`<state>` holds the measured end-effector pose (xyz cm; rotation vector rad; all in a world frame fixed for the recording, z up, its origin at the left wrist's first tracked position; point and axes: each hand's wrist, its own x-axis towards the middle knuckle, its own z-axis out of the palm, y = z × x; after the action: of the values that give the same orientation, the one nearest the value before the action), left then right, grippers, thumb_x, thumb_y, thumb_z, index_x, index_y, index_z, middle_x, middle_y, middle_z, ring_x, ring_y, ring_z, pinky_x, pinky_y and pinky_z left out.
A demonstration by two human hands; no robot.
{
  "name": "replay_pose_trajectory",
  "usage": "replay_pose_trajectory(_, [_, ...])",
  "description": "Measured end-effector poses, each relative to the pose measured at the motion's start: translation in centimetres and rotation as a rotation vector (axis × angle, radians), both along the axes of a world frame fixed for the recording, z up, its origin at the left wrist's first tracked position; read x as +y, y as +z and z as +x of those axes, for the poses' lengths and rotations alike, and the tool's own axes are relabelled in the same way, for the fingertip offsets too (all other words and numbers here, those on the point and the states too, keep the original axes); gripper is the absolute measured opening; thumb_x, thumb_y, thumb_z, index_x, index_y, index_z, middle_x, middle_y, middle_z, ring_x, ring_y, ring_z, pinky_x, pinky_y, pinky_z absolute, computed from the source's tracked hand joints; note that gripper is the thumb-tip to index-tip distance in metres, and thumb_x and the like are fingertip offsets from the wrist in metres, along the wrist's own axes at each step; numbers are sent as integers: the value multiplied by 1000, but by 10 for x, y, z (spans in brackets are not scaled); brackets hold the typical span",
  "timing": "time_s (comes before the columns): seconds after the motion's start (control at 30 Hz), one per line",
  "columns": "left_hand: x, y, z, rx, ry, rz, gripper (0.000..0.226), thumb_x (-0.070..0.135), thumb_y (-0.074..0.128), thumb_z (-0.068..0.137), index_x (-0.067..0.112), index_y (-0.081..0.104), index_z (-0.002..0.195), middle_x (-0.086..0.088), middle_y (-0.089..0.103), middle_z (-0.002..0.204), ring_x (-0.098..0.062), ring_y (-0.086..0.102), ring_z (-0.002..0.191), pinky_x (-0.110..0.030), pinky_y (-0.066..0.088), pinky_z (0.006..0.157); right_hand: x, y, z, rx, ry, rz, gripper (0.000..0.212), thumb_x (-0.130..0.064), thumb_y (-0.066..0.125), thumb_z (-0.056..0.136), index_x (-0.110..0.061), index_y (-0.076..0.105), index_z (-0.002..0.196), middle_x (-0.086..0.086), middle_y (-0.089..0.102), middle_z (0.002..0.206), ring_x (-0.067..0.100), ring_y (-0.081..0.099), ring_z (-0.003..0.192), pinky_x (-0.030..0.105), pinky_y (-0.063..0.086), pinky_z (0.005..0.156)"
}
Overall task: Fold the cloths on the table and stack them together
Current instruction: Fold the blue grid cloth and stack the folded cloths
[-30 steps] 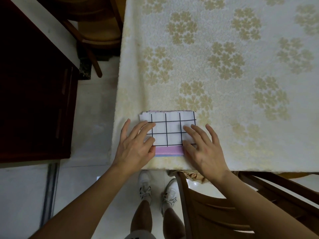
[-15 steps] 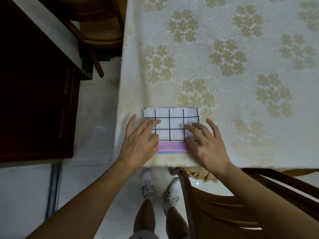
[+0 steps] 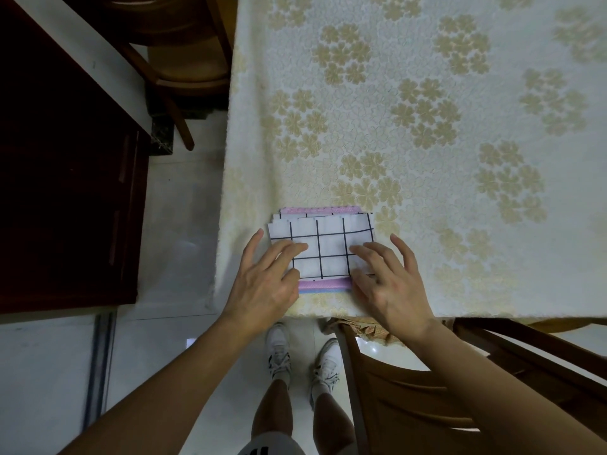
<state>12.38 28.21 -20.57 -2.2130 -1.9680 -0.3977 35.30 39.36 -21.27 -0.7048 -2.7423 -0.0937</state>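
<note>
The task looks nearly finished. A folded grid cloth [image 3: 323, 246] lies on top of a folded pink cloth [image 3: 323, 285], whose edges show as strips beyond the grid cloth on its far and near sides. A thin blue edge [image 3: 323, 292] runs under the pink strip on the near side, so there may be a third layer, though that cannot be told for sure. The stack sits on the bench [image 3: 427, 126] close to its near edge, toward the left corner.

Both hands rest flat on the stack with fingers spread and fairly straight, holding nothing. The left hand [image 3: 262, 284] covers the stack's left side, and the right hand [image 3: 387, 284] covers its right side.

No loose cloth shows elsewhere on the bench. What seems left is only squaring the layers, since the grid cloth's far-left corner fans slightly.
</note>
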Motion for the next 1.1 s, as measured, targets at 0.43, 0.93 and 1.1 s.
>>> replay_pose_trajectory(0.43, [-19,-6,13,-74,78,8,18,10,59,82,13,63,65,-6,67,123,-23,61,113,-61,28,112,-17,-5,11,24,-26,-29,9,-17,68,90,-12,72,84,9,65,123,30,59,117,59,33,111])
replay_pose_trajectory(0.93, [-14,-4,4,-39,55,-27,20,10,77,75,16,61,65,-4,66,124,-23,58,112,-61,24,114,-7,-9,9,-5,22,32,4,-12,70,88,-9,71,86,10,62,133,31,57,119,59,31,113])
replay_pose_trajectory(1.1, [-10,-5,7,-32,39,-8,19,9,74,76,13,62,62,-5,66,122,-22,58,111,-61,25,114,-7,-12,5,7,27,42,6,-9,67,91,-7,72,87,10,64,128,32,60,115,59,30,114])
